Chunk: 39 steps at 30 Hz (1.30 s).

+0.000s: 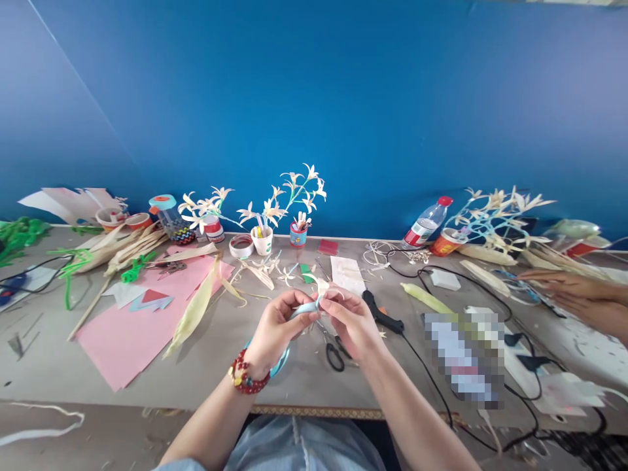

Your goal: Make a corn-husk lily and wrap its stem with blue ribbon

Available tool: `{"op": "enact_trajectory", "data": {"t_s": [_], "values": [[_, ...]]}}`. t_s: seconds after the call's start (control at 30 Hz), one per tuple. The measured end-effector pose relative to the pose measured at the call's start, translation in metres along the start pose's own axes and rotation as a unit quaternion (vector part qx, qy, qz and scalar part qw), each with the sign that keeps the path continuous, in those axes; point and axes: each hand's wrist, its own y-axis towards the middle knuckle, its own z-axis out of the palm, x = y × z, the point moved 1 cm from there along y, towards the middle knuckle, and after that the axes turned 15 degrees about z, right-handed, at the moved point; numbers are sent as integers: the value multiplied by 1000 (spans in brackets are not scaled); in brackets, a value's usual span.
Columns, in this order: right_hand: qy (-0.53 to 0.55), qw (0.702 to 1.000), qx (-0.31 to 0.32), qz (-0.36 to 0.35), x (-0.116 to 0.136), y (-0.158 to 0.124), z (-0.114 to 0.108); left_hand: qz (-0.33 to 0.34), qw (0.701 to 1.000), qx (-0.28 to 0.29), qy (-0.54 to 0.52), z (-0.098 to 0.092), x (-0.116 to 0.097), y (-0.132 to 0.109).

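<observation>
Table (pixel 294 386): grey work surface, strewn with craft material from edge to edge.
Pink paper (pixel 132 327): 1 large sheet laid flat, well left of the hands.
Flower sprays (pixel 275 209): cream husk blooms on pale blue stems, stood upright in small cups at the back of the table.
Another person's hands (pixel 574 288): seen at the right edge, rested on the table and apart from the wearer's own.
Husk leaf (pixel 193 311): long and pale, laid diagonally across the edge of the pink paper.
Water bottle (pixel 424 226): tilted at the back right, red cap on.
Left hand (pixel 275 327): closed in a pinch on the blue strip; a red bead bracelet (pixel 244 378) is worn at the wrist.
Right hand (pixel 349 320): fingertips closed narrowly on the strip's upper end.
Glue gun (pixel 383 317): black, laid just right of the right hand, cord trailed off to the right.
Scissors (pixel 333 350): laid on the table beneath the hands.
Blue strip (pixel 305 307): held above the table between both hands; its long axis is run from below the left wrist up and right to the right fingertips.
Husk flower (pixel 322 285): small, carried at the strip's upper end, nearer the right hand.
</observation>
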Motion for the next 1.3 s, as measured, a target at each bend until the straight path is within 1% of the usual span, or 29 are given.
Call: {"op": "enact_trajectory", "data": {"t_s": [0.07,0.17,0.3,0.4,0.5,0.6,0.67,0.77,0.9,1.03,1.13,1.2,1.3], "values": [[5,1000,-3,1,1,0,0,-17,1000,7,-24,0,0,1],[3,1000,7,15,2,-1,1,-35,998,18,-51,1,0,2],[-6,1000,-8,14,2,-3,3,-57,997,33,-41,0,-3,2],[-35,999,-8,1,2,-3,2,-53,997,48,-40,-1,-7,2],[-82,996,-20,-26,5,-4,2,-36,997,56,-35,-3,-10,3],[-133,989,-42,-55,9,-6,2,7,998,37,47,-4,-13,3],[-175,980,-58,-76,11,-6,2,44,991,35,121,-5,-15,3],[-257,954,-85,-128,11,-7,2,82,975,45,203,-6,-17,3],[-337,913,-118,-197,9,-8,3,114,957,49,263,-7,-18,2],[-361,896,-132,-222,7,-9,4,151,938,40,309,-6,-19,2],[-353,897,-133,-229,7,-10,6,163,932,36,323,-5,-20,1],[-332,908,-129,-221,7,-10,6,164,932,37,322,-4,-20,0],[-295,929,-117,-191,6,-9,7,150,937,39,313,-3,-20,0]]}}
